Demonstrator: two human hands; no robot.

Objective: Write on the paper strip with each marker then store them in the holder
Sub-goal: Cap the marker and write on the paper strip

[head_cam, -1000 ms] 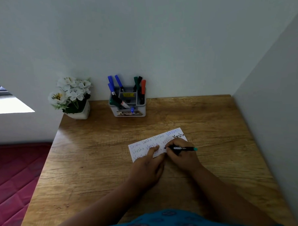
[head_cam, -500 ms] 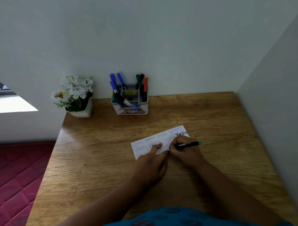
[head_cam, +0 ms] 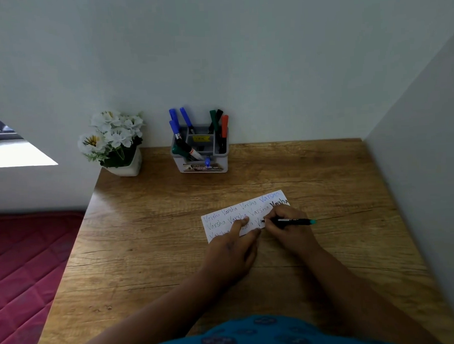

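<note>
Right hand (head_cam: 288, 227) grips the marker (head_cam: 288, 222); left hand (head_cam: 233, 245), fingers flat (barely), pins the strip (head_cam: 244, 212), which could slide and smear.

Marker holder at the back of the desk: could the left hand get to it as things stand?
Probably yes. The desk between the left hand and the marker holder is bare. But that hand presses the paper strip flat while the right hand writes, so leaving frees the strip.
</note>
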